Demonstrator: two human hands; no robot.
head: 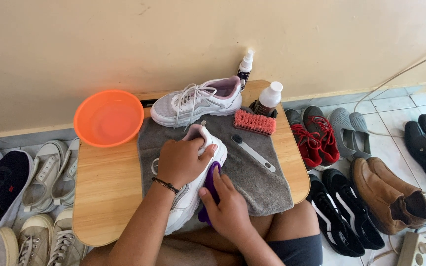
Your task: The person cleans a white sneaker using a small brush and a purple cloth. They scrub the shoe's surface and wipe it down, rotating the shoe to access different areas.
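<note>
My left hand (181, 160) grips a white sneaker (189, 197) by its heel end, holding it on a grey towel (262, 182). Pressed against the sneaker's side, my right hand (228, 207) holds a purple cloth (211, 180). A second white sneaker with a pale pink collar (198, 101) stands at the back of the towel. A pink-bristled brush (255, 122) and a small grey brush (253, 152) lie on the towel to the right of the sneaker.
A low wooden table (107, 192) carries an orange bowl (108, 118), a white-capped bottle (269, 97) and a spray bottle (245, 66) by the wall. Pairs of shoes line the floor on the left (40, 182) and right (390, 189). A power strip (412, 249) lies bottom right.
</note>
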